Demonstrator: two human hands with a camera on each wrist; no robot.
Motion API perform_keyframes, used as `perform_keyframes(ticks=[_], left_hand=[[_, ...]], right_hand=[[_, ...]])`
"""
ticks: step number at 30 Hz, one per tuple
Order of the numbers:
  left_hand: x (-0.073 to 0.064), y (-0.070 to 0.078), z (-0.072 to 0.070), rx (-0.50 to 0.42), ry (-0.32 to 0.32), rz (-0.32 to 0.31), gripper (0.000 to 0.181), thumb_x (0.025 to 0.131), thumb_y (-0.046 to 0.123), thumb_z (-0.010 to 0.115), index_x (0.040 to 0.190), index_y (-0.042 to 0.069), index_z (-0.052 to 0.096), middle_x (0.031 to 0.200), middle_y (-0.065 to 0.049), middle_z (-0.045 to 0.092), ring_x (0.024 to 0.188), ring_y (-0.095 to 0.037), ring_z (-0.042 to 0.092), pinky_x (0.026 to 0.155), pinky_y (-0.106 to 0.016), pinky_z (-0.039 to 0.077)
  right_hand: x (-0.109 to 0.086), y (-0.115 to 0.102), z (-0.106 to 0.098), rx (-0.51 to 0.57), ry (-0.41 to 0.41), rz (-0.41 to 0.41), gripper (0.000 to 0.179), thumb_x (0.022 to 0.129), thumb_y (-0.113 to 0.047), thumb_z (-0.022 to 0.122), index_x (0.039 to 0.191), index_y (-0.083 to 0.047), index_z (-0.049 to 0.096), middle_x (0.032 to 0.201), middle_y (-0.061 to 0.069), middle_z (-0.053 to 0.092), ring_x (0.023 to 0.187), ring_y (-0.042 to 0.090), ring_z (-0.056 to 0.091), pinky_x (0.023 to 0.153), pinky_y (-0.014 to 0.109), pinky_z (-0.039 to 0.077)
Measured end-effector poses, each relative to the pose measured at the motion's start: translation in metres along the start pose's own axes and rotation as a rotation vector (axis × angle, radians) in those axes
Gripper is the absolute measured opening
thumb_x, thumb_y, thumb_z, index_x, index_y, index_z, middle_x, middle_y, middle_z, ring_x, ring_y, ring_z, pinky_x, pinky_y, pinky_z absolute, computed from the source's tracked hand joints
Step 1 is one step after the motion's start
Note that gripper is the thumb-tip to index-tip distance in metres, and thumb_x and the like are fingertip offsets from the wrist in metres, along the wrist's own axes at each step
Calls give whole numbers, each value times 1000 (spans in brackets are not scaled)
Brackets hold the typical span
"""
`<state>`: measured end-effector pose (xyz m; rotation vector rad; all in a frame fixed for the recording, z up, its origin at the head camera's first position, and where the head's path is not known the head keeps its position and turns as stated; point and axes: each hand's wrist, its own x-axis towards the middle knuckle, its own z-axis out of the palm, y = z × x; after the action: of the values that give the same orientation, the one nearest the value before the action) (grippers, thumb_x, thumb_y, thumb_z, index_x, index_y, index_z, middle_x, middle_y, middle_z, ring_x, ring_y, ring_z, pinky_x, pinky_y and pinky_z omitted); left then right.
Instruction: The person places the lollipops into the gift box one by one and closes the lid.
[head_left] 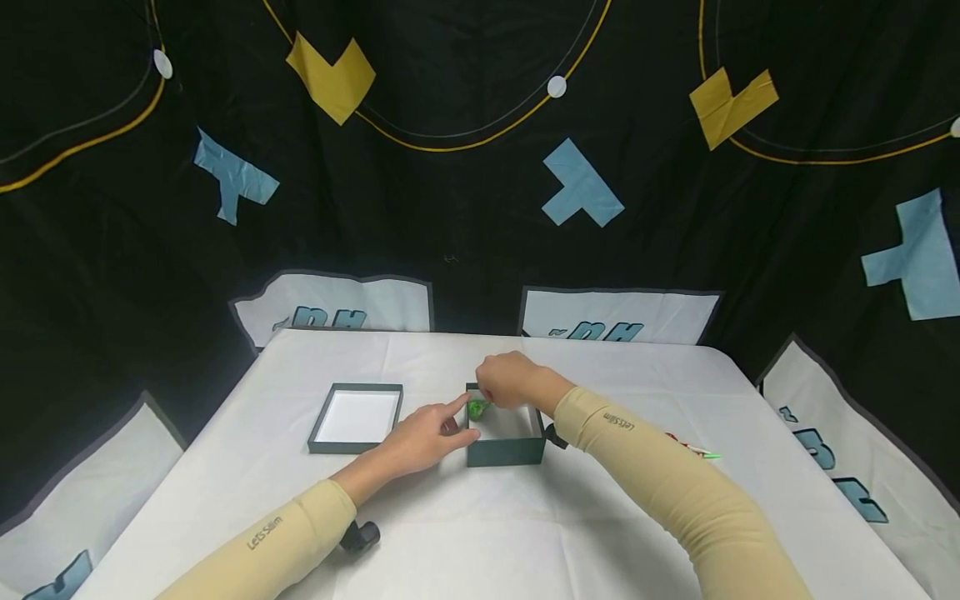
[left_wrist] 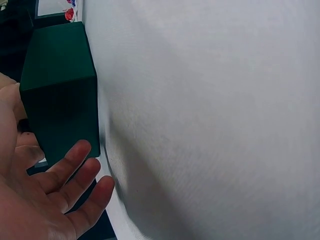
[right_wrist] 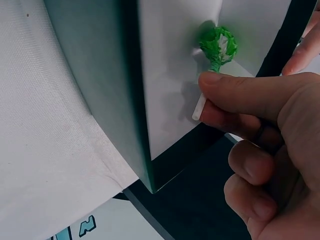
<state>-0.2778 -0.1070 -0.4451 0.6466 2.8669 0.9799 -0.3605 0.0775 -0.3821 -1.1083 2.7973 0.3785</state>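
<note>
A lollipop in a green wrapper (right_wrist: 219, 46) lies over the white inside of a dark green box (head_left: 506, 452). My right hand (head_left: 513, 379) reaches over the box's far side and pinches the lollipop's white stick (right_wrist: 199, 107) between thumb and forefinger. The other right fingers curl in, as the right wrist view shows. At the box's left side is my left hand (head_left: 423, 435), its index finger at the rim and the rest of its fingers loosely extended. In the left wrist view these fingertips (left_wrist: 80, 148) overlap the wall of the box.
Left of the box, a shallow dark green lid (head_left: 356, 417) lies with its white inside up. Several thin red, white and green things (head_left: 693, 447) lie on the white table (head_left: 465, 542) to the right, partly behind the right sleeve. A black curtain hangs behind.
</note>
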Motion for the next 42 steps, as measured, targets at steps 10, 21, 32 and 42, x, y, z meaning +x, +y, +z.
perform_keyframes(ticks=[10,21,32,42], left_hand=[[0,0,1,0,3,-4,72,96,53,62,154,15,44,88,5,64,76,-9,55,68,-31,47],[-2,1,0,-4,8,-11,73,95,53,62,155,17,42,87,5,63,74,-10,55,66,-31,47],[-2,-1,1,-3,1,-8,73,96,54,61,155,16,41,87,5,64,73,-9,55,66,-31,47],[-3,1,0,-2,6,-12,73,96,55,60,156,18,40,87,5,64,72,-10,55,64,-31,46]], right_hand=[[0,-3,4,-35,17,-4,13,87,-8,76,82,-21,76,79,-6,71,67,10,58,66,25,52],[1,0,8,-54,38,-73,21,83,-2,76,77,-22,73,75,-8,69,65,9,55,64,24,49],[-1,-1,6,-37,-6,-75,20,85,-2,76,84,-22,79,87,-7,74,70,9,58,73,26,54],[2,0,11,62,-47,-62,12,92,-14,71,87,-22,78,78,-9,69,67,8,58,68,26,53]])
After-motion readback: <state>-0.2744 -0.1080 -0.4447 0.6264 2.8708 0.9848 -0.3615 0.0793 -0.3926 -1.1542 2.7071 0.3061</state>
